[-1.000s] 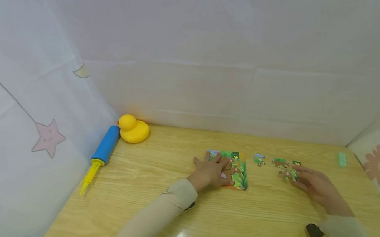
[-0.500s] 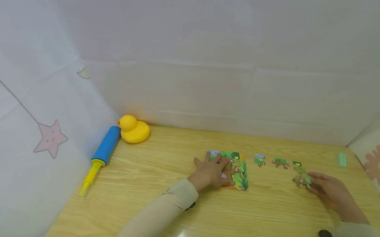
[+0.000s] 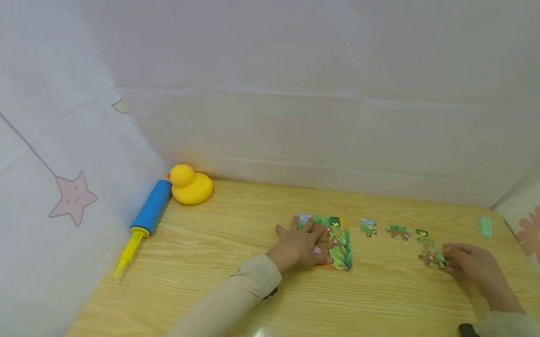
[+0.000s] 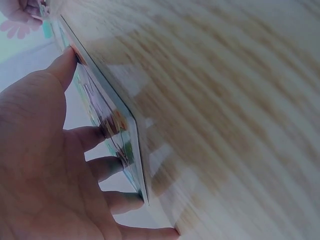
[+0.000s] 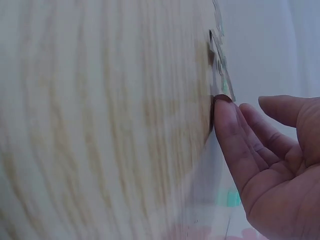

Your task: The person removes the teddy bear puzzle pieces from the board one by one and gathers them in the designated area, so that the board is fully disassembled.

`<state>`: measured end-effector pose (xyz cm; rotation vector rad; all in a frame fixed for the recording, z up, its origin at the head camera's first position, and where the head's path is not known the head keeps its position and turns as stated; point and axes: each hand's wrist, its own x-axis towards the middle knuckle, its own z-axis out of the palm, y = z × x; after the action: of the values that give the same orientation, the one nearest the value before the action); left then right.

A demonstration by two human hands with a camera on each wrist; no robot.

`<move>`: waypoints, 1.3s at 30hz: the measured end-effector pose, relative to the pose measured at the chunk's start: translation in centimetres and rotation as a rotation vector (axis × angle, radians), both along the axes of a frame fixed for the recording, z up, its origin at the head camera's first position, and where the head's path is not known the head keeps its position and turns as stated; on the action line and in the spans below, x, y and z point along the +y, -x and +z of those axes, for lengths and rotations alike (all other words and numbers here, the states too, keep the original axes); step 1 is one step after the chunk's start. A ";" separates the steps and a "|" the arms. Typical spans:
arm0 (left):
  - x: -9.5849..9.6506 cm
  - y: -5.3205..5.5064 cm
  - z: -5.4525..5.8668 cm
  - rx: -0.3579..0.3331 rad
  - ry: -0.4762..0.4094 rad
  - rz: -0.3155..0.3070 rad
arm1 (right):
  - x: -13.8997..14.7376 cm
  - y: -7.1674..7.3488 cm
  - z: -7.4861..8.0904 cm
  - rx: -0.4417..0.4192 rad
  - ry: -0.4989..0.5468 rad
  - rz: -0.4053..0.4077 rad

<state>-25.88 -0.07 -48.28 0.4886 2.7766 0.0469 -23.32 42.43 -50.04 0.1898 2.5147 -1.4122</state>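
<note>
My left hand [image 3: 297, 244] lies spread flat over a partly filled jigsaw puzzle [image 3: 346, 253] showing green leaves and a brown animal. In the left wrist view several fingertips of the left hand [image 4: 65, 130] touch the puzzle's surface, and the outermost one reaches past its edge onto the wood. To the right, my right hand [image 3: 477, 270] pinches the right edge of a brown and green puzzle piece [image 3: 430, 258]. That puzzle piece [image 5: 222, 65] is tilted close over the table in the right wrist view, with a fingertip under its near edge.
Three loose pieces lie behind: a blue-green piece [image 3: 368, 228], a brown-green piece [image 3: 399, 232] and a yellow-green piece [image 3: 423, 237]. A yellow rubber duck [image 3: 191, 185] and a blue hand pump [image 3: 153, 205] stand back left. A small mint-green item [image 3: 486, 227] lies back right. Cloth walls surround the table.
My right hand has moved right and a little toward the front with the puzzle piece, uncovering the yellow-green piece behind it. My left hand has stayed in place.
</note>
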 end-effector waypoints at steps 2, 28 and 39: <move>0.0 0.0 0.0 -0.001 -0.004 0.001 | 0.2 0.0 0.2 0.004 -0.004 -0.006; 0.2 0.5 -0.2 0.006 -0.148 0.060 | -3.8 2.2 1.3 0.086 0.310 -0.023; -1.2 1.0 -0.1 0.036 -0.171 0.074 | -13.7 4.2 1.7 0.059 0.229 0.134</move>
<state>-26.89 -1.24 -48.37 0.4322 2.8388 0.2977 -27.52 28.68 -48.38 -0.0630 2.3356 -1.6547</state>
